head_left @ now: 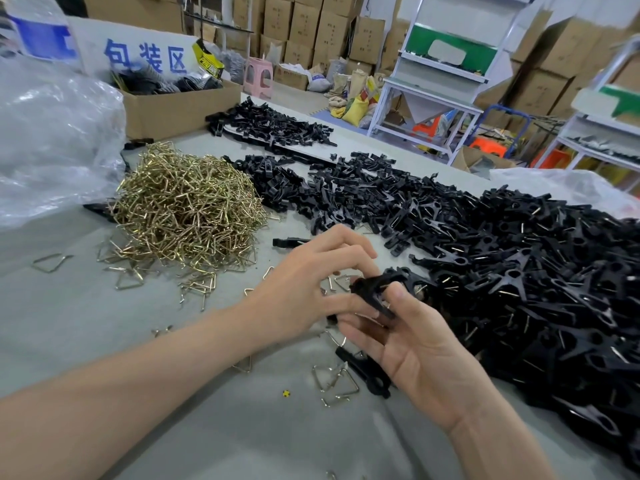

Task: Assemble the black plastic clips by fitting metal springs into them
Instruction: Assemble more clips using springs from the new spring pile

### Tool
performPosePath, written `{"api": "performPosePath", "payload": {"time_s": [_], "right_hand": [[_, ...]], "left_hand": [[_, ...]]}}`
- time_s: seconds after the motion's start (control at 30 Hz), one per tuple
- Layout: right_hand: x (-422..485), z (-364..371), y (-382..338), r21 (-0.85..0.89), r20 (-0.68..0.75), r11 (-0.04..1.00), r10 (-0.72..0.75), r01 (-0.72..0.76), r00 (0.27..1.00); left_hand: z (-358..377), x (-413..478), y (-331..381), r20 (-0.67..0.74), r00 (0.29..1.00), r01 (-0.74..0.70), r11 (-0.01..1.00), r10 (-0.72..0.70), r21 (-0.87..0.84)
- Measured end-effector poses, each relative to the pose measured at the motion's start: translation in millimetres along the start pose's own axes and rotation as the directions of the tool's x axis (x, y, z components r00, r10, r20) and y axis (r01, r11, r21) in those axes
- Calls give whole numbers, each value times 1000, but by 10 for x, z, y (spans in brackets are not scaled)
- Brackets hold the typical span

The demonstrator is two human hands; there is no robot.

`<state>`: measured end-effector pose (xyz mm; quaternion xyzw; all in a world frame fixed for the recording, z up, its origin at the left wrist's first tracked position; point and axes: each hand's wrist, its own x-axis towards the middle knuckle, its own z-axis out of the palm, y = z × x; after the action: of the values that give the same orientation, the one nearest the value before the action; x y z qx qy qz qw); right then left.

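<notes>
Black clip [375, 289] pinched by fingers [398, 296] of left hand [304, 282] and right hand [426, 351], brass spring heap [187, 209] beyond, clip pile [519, 271] crowding right

You get bright, diffuse light, source out of view. Shadows faint and soft on grey table [104, 323] under your left hand [311, 282] and right hand [422, 344]. Black clip [377, 289] between them reads fairly sharp. Glints across brass spring heap [187, 209]. White glare on plastic bag [52, 133] at table's left edge. Clip pile [519, 271] along right edge merges into dark mass. Wide-angle bend: shelving [443, 64] leans, table's far edge slants. Corners soft.
</notes>
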<state>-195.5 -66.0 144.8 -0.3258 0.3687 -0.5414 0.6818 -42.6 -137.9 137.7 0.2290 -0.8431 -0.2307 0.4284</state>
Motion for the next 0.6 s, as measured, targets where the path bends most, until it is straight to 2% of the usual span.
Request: {"api": "performPosePath", "payload": {"time_s": [0.17, 0.33, 0.43, 0.5, 0.6], "right_hand": [[-11, 1, 10, 8, 58, 999, -42, 41, 997], [14, 69, 59, -33, 5, 986, -163, 163, 987], [23, 59, 71, -69, -82, 975, -215, 209, 973], [22, 31, 47, -106, -98, 967, -243, 233, 965], [27, 16, 29, -150, -139, 949, -297, 276, 945]], "left_hand": [[11, -1, 31, 3, 1000, -9, 997, 9, -75], [38, -9, -20, -22, 999, 26, 994, -29, -108], [58, -33, -53, 67, 993, 106, 980, -96, -169], [68, -41, -65, 133, 988, 98, 985, -79, -143], [44, -45, -92, 146, 987, 77, 994, -66, -76]]}}
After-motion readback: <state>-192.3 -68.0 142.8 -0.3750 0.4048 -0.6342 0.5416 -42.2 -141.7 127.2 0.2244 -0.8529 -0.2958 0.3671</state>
